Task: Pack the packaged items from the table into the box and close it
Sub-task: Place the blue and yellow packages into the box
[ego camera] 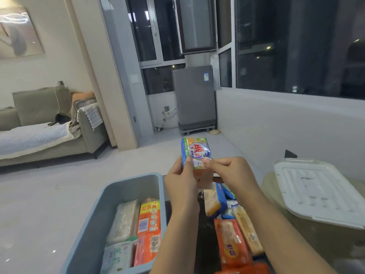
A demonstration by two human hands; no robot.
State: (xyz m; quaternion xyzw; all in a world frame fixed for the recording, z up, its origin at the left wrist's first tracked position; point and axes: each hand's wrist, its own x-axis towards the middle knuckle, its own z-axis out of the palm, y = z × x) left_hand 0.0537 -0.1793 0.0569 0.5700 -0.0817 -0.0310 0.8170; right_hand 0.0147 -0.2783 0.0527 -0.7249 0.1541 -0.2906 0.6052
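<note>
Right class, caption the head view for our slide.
Both hands hold a soap packet above the part-filled grey box, lid off.

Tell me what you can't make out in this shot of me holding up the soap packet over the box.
Head view only:
- Blue box: its near end is cut off by the bottom edge, so the count of packets inside is unknown.
- Packets on the table: partly hidden by both forearms and the bottom edge.
- Held packet: lower half covered by the left hand and right hand; small print blurred.
- White lid: far side cut off by the right edge.
</note>
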